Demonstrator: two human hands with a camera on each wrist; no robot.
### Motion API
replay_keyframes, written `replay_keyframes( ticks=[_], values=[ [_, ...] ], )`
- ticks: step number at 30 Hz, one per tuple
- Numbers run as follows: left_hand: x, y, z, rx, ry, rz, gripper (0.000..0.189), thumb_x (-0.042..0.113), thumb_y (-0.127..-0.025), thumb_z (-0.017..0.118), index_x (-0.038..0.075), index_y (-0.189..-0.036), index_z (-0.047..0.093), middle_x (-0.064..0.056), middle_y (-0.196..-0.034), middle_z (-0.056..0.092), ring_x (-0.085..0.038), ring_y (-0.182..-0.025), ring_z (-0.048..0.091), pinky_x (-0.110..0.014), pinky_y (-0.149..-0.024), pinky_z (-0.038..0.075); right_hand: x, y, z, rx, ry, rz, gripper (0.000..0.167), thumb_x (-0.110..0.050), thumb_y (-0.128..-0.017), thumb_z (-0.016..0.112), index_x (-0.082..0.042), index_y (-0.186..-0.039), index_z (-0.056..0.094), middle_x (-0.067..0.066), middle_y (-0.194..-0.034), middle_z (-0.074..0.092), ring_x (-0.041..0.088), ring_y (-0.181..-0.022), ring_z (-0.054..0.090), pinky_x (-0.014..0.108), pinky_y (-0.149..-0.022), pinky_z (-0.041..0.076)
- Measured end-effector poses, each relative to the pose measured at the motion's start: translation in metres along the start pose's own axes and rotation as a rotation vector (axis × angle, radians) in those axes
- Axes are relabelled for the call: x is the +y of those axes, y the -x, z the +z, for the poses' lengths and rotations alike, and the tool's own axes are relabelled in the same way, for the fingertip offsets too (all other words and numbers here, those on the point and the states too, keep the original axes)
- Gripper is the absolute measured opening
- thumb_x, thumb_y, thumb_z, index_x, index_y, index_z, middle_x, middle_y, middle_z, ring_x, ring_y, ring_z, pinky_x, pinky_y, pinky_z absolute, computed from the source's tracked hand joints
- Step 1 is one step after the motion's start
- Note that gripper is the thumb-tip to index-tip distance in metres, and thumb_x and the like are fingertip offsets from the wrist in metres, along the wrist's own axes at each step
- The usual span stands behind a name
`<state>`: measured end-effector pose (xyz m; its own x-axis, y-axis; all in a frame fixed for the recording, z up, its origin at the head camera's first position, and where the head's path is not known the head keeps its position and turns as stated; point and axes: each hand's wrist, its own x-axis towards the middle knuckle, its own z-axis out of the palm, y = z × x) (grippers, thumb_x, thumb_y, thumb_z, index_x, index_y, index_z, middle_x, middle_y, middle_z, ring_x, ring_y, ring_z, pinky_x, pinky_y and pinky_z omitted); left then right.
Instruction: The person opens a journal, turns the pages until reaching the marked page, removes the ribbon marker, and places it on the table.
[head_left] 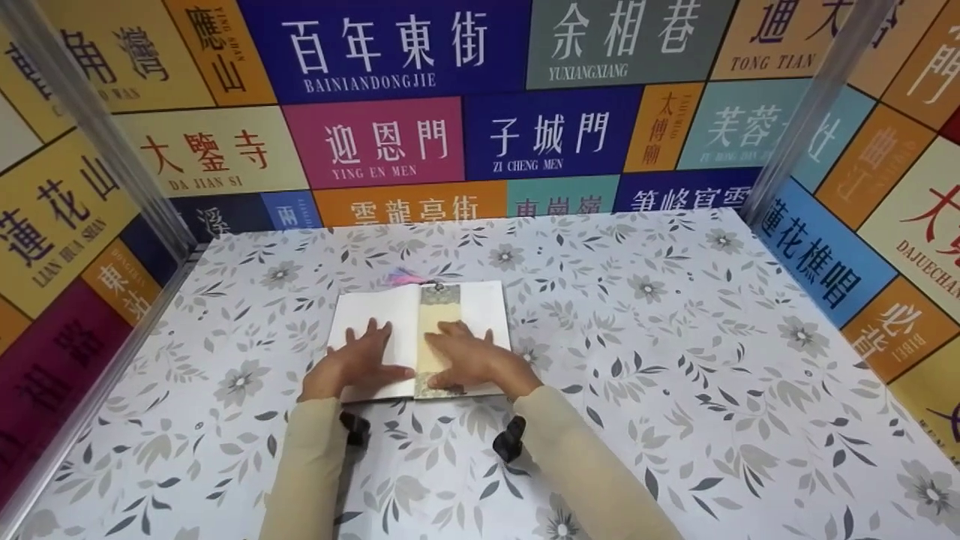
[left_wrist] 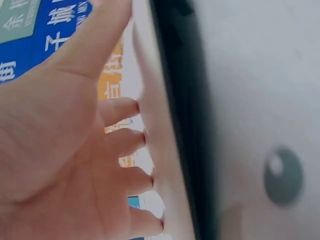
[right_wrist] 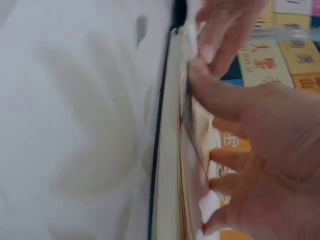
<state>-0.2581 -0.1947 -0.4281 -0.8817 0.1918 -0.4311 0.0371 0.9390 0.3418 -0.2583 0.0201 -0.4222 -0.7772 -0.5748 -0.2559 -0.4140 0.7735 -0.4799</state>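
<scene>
An open book [head_left: 375,304] with white pages lies flat on the table. My left hand [head_left: 361,358] rests on its left page, fingers spread, thumb toward the middle fold. Across the right page my right hand [head_left: 474,357] presses with spread fingers. Partly under that hand, along the fold, lies a long yellow strip [head_left: 441,313] with patterned grey ends. Fingertips of the left hand [left_wrist: 65,150] meet the page in the left wrist view. From the right wrist, the book's page edges [right_wrist: 172,130] and dark cover show side-on beneath the right hand [right_wrist: 255,150].
A pink and blue tassel [head_left: 409,277] sticks out past the book's top edge. The table [head_left: 675,375] wears a white cloth with grey flowers and leaves. Colourful lettered panels [head_left: 375,142] wall in the back and sides, with clear strips at the corners.
</scene>
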Motion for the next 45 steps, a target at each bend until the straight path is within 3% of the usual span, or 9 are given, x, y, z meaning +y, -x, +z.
replay_keyframes(
  ticks=[3, 7, 10, 14, 25, 30, 35, 40, 45],
  values=[
    [0.0, 0.001, 0.001, 0.007, 0.009, -0.021, 0.106, 0.065, -0.089, 0.061, 0.007, -0.161, 0.009, -0.025, -0.167, -0.005, -0.057, -0.149, -0.005, -0.081, -0.112, 0.004, -0.002, -0.002, 0.007, 0.07, -0.035, 0.013, 0.069, -0.034, -0.098, 0.063, -0.011, -0.156, 0.035, 0.015, -0.167, 0.021, 0.038, -0.156, 0.013, 0.077, -0.117, 0.003],
    [0.001, 0.002, 0.003, 0.019, 0.03, -0.045, 0.107, 0.063, -0.088, 0.064, 0.006, -0.161, 0.011, -0.026, -0.166, -0.005, -0.058, -0.149, -0.005, -0.083, -0.11, 0.005, -0.005, -0.007, 0.013, 0.228, -0.115, 0.041, 0.053, -0.023, -0.097, 0.064, -0.004, -0.144, 0.05, 0.017, -0.156, 0.043, 0.038, -0.149, 0.035, 0.077, -0.117, 0.006],
    [0.004, 0.002, 0.002, 0.023, 0.037, -0.055, 0.106, 0.062, -0.088, 0.065, 0.006, -0.161, 0.012, -0.026, -0.167, -0.005, -0.057, -0.149, -0.005, -0.082, -0.111, 0.004, -0.006, -0.011, 0.015, 0.379, -0.154, 0.08, 0.047, -0.02, -0.093, 0.07, -0.002, -0.134, 0.058, 0.018, -0.14, 0.058, 0.037, -0.134, 0.051, 0.072, -0.117, 0.018],
    [0.007, 0.002, 0.0, 0.027, 0.054, -0.056, 0.107, 0.06, -0.087, 0.067, 0.006, -0.161, 0.013, -0.025, -0.167, -0.006, -0.056, -0.149, -0.007, -0.079, -0.114, 0.001, -0.006, -0.016, 0.019, 0.483, -0.119, 0.17, 0.06, -0.03, -0.086, 0.077, -0.004, -0.137, 0.058, 0.016, -0.13, 0.058, 0.035, -0.123, 0.052, 0.055, -0.106, 0.036],
    [0.007, 0.002, 0.002, 0.044, 0.018, -0.036, 0.105, 0.061, -0.088, 0.067, 0.005, -0.16, 0.016, -0.027, -0.167, -0.001, -0.057, -0.149, -0.002, -0.078, -0.114, 0.008, -0.01, -0.01, 0.012, 0.436, -0.136, 0.447, 0.084, -0.043, -0.074, 0.087, 0.007, -0.13, 0.051, 0.025, -0.125, 0.053, 0.037, -0.116, 0.055, 0.051, -0.095, 0.052],
    [0.007, 0.002, 0.002, 0.049, 0.003, -0.032, 0.107, 0.062, -0.087, 0.067, 0.003, -0.16, 0.015, -0.028, -0.166, -0.001, -0.057, -0.149, -0.001, -0.08, -0.113, 0.009, -0.006, -0.005, 0.003, 0.355, -0.139, 0.424, 0.069, -0.036, -0.074, 0.087, 0.006, -0.119, 0.056, 0.022, -0.113, 0.065, 0.036, -0.104, 0.063, 0.048, -0.091, 0.055],
    [0.006, 0.001, 0.003, 0.05, 0.003, -0.029, 0.108, 0.061, -0.087, 0.067, 0.003, -0.16, 0.015, -0.028, -0.166, -0.001, -0.058, -0.149, -0.001, -0.081, -0.112, 0.009, 0.003, -0.003, -0.005, 0.302, -0.188, 0.378, 0.035, -0.029, -0.078, 0.084, -0.005, -0.082, 0.06, 0.008, -0.081, 0.062, 0.022, -0.075, 0.056, 0.035, -0.068, 0.051],
    [0.007, 0.003, 0.002, 0.046, 0.02, -0.037, 0.109, 0.062, -0.086, 0.068, 0.003, -0.16, 0.014, -0.028, -0.166, -0.003, -0.057, -0.15, -0.003, -0.08, -0.113, 0.007, 0.01, -0.006, -0.017, 0.25, -0.265, 0.324, 0.04, -0.017, -0.083, 0.076, -0.013, -0.063, 0.042, 0.0, -0.063, 0.044, 0.014, -0.054, 0.045, 0.024, -0.049, 0.038],
    [0.008, 0.003, 0.002, 0.047, 0.017, -0.042, 0.108, 0.062, -0.086, 0.067, 0.004, -0.16, 0.015, -0.028, -0.166, -0.002, -0.057, -0.15, -0.002, -0.08, -0.113, 0.007, 0.009, -0.006, -0.036, 0.251, -0.268, 0.313, 0.038, -0.015, -0.088, 0.071, -0.012, -0.068, 0.04, -0.001, -0.065, 0.04, 0.013, -0.054, 0.04, 0.024, -0.049, 0.034]
  ],
)
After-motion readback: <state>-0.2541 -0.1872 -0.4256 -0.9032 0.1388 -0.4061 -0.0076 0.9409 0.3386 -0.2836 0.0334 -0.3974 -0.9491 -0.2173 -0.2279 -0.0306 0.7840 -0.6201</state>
